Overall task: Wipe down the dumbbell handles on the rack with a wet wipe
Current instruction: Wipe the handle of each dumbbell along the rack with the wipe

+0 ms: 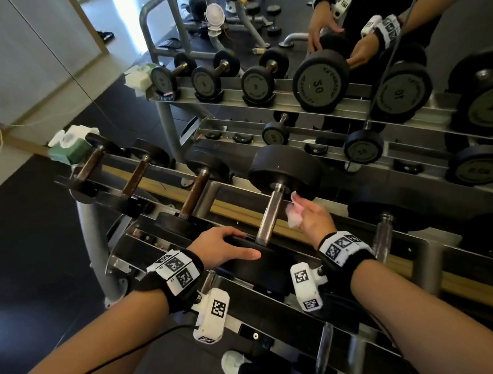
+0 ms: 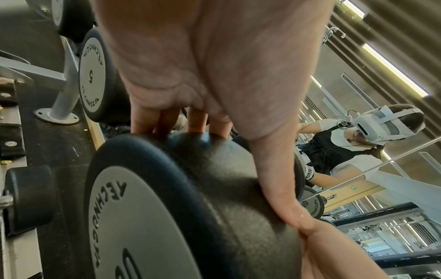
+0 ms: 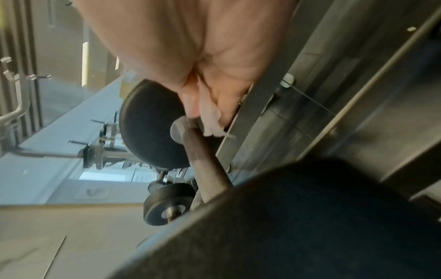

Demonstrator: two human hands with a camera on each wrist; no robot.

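A black dumbbell with a silver handle lies across the grey rack, its far head toward the mirror. My left hand grips the near head; in the left wrist view its fingers curl over the head and the thumb lies along the side. My right hand pinches a crumpled white wet wipe just right of the handle's upper part. In the right wrist view the wipe sits against the handle near its far collar.
Three smaller dumbbells with brown handles lie to the left, and past them is a green wipes pack. Another dumbbell sits to the right. A lower tier holds more. The mirror behind reflects the rack and a person.
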